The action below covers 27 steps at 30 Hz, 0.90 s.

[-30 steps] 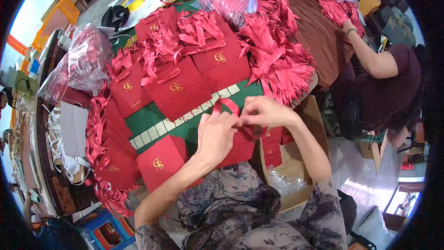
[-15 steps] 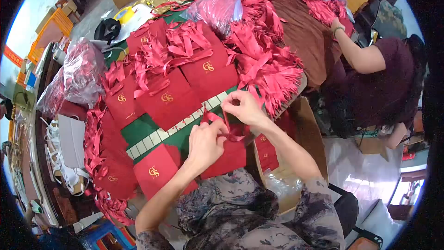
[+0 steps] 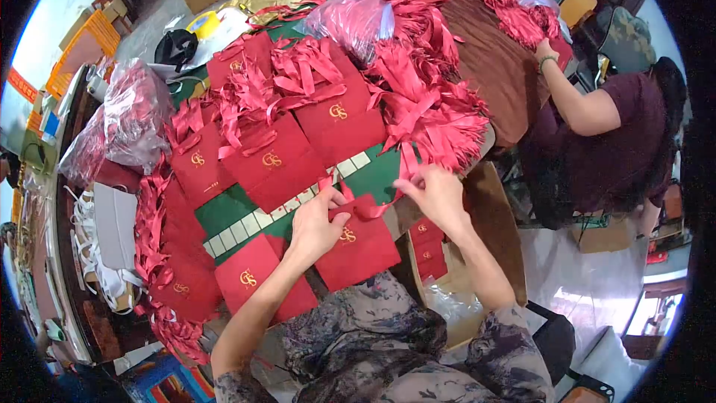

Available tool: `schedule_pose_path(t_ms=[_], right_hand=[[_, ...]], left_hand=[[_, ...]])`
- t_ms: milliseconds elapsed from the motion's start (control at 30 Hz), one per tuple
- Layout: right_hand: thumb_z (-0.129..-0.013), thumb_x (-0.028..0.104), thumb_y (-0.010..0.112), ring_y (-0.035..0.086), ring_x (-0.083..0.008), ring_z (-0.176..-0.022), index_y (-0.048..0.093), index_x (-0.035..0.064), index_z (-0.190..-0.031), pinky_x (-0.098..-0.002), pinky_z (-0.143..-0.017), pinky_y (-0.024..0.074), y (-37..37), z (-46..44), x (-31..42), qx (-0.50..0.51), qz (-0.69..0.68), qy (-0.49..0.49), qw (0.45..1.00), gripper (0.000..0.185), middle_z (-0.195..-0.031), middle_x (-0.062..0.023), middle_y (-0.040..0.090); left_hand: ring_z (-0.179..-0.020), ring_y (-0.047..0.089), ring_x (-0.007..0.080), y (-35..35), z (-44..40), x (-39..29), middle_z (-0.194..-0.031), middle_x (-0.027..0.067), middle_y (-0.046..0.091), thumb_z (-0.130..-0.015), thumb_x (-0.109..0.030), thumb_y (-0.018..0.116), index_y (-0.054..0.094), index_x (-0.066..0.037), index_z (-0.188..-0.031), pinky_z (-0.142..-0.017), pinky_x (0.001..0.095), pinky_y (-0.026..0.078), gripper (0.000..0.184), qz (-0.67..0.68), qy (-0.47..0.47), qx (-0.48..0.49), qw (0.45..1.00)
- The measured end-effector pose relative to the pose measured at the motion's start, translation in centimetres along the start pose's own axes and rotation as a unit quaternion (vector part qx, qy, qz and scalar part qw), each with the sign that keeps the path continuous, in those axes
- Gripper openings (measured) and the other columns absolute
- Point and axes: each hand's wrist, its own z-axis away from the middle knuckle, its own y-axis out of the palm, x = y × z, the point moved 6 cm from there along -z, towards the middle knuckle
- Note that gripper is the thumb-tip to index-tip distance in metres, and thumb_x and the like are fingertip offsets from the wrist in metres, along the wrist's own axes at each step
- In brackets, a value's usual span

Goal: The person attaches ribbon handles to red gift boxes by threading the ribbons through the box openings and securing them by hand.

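Observation:
A red gift bag (image 3: pixel 361 255) with a gold logo lies at the front edge of the table, close to my body. From its top runs a glossy red ribbon (image 3: pixel 375 210). My left hand (image 3: pixel 317 225) is closed on the ribbon near the bag's upper left corner. Off to the right, my right hand (image 3: pixel 438 200) pinches another stretch of it, and the ribbon hangs in a slack curve between both hands. A second red bag (image 3: pixel 257 272) lies flat to the left, without visible ribbon on its front.
Stacked red bags (image 3: pixel 272 160) with ribbons cover the table behind a pale measuring strip (image 3: pixel 253 222) on green cloth (image 3: pixel 224 213). Ribbon bundles (image 3: pixel 432 116) lie right. An open carton (image 3: pixel 488 216) holding red bags stands beside me. Another person (image 3: pixel 597 134) works at the far right.
My right hand has moved right and down, drawing the ribbon out sideways. My left hand has shifted slightly left and up, and the bag's gold logo now shows.

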Motion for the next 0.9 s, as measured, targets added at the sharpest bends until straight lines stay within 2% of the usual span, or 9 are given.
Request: schedule_pose_path(t_ms=[233, 333, 400, 433, 533, 600, 667, 767, 900], right_hand=[[-0.079, 0.014, 0.077, 0.061, -0.0235, -0.061, 0.064, 0.003, -0.082, -0.0386, -0.057, 0.0481, -0.4, 0.8, 2.9, -0.077, -0.09, -0.077, 0.99, 0.017, -0.071, -0.0089, 0.061], [-0.078, 0.005, 0.073, 0.061, -0.0225, -0.066, 0.064, 0.0055, -0.089, -0.0378, -0.059, 0.0467, -0.9, 2.3, 5.5, -0.064, -0.175, -0.077, 0.979, 0.014, -0.073, -0.0082, 0.06], [-0.076, 0.011, 0.075, 0.06, -0.0239, -0.075, 0.062, 0.009, -0.086, -0.0389, -0.068, 0.0454, -1.3, 3.5, 8.0, -0.117, -0.063, -0.191, 0.973, 0.017, -0.078, -0.0058, 0.058], [-0.076, 0.011, 0.075, 0.06, -0.0239, -0.075, 0.062, 0.009, -0.086, -0.0389, -0.068, 0.0454, -1.5, 3.8, 8.6, -0.116, -0.064, -0.195, 0.972, 0.017, -0.078, -0.0058, 0.058], [-0.075, 0.013, 0.075, 0.059, -0.0227, -0.074, 0.064, 0.011, -0.089, -0.0368, -0.068, 0.0439, -1.4, 5.3, 10.8, -0.099, -0.003, -0.274, 0.957, 0.017, -0.08, -0.0036, 0.057], [-0.072, 0.01, 0.078, 0.059, -0.0236, -0.077, 0.068, 0.0108, -0.09, -0.0375, -0.068, 0.0436, -1.0, 6.1, 11.1, -0.104, -0.039, -0.293, 0.95, 0.021, -0.083, -0.0042, 0.057], [-0.08, 0.008, 0.074, 0.06, -0.0252, -0.075, 0.068, 0.007, -0.091, -0.0362, -0.068, 0.0454, -1.3, 6.1, 11.0, -0.086, -0.076, -0.288, 0.951, 0.013, -0.081, -0.0076, 0.059], [-0.099, 0.011, 0.058, 0.062, -0.0159, -0.076, 0.067, -0.0008, -0.096, -0.0322, -0.07, 0.0496, -1.1, 4.6, 7.9, -0.023, -0.312, -0.068, 0.947, 0.015, -0.081, -0.0099, 0.063], [-0.102, 0.017, 0.054, 0.06, -0.0122, -0.072, 0.067, -0.0016, -0.101, -0.0272, -0.073, 0.0494, -0.1, 2.1, 6.8, 0.042, -0.448, 0.022, 0.893, 0.022, -0.088, -0.0037, 0.066]], left_hand=[[-0.079, 0.066, 0.0292, -2.0, 0.5, -3.1, -0.085, 0.0123, 0.068, -0.076, -0.007, 0.076, 0.063, -0.004, -0.096, -0.068, 0.038, 0.051, 0.024, -0.171, 0.121, -0.147, 0.967], [-0.077, 0.066, 0.0219, -3.3, 0.5, -5.4, -0.086, 0.013, 0.068, -0.084, -0.012, 0.072, 0.067, -0.004, -0.097, -0.065, 0.0348, 0.048, 0.016, -0.132, 0.165, -0.175, 0.962], [-0.077, 0.067, 0.0211, -2.3, 0.3, -5.3, -0.084, 0.0143, 0.068, -0.094, -0.021, 0.065, 0.071, -0.005, -0.101, -0.069, 0.0343, 0.051, 0.019, 0.148, -0.094, 0.039, 0.984], [-0.072, 0.066, 0.0142, -1.2, -0.5, -4.3, -0.081, 0.0124, 0.069, -0.099, -0.027, 0.06, 0.07, -0.002, -0.109, -0.065, 0.0276, 0.05, 0.029, 0.158, -0.034, 0.052, 0.986], [-0.074, 0.065, 0.0129, 0.6, -0.7, -3.3, -0.085, 0.009, 0.069, -0.101, -0.027, 0.056, 0.069, 0.002, -0.107, -0.066, 0.0251, 0.05, 0.032, 0.37, -0.052, 0.063, 0.926], [-0.071, 0.062, 0.0118, 0.1, -0.5, -3.8, -0.082, 0.005, 0.066, -0.105, -0.027, 0.049, 0.066, 0.004, -0.103, -0.065, 0.0246, 0.05, 0.035, 0.396, -0.03, 0.037, 0.917], [-0.073, 0.059, 0.0112, -0.1, -0.2, -3.2, -0.078, 0.003, 0.063, -0.107, -0.027, 0.044, 0.062, -0.001, -0.104, -0.071, 0.0253, 0.048, 0.032, 0.453, -0.106, 0.052, 0.884], [-0.067, 0.054, 0.0106, -0.6, 0.3, -3.8, -0.072, 0.0005, 0.057, -0.107, -0.026, 0.042, 0.061, -0.004, -0.099, -0.066, 0.0247, 0.044, 0.03, 0.474, -0.109, 0.088, 0.869], [-0.066, 0.05, 0.0089, 0.2, 1.0, -4.9, -0.071, -0.0013, 0.054, -0.107, -0.025, 0.042, 0.062, -0.004, -0.098, -0.064, 0.0237, 0.041, 0.03, 0.488, -0.084, 0.166, 0.853]])
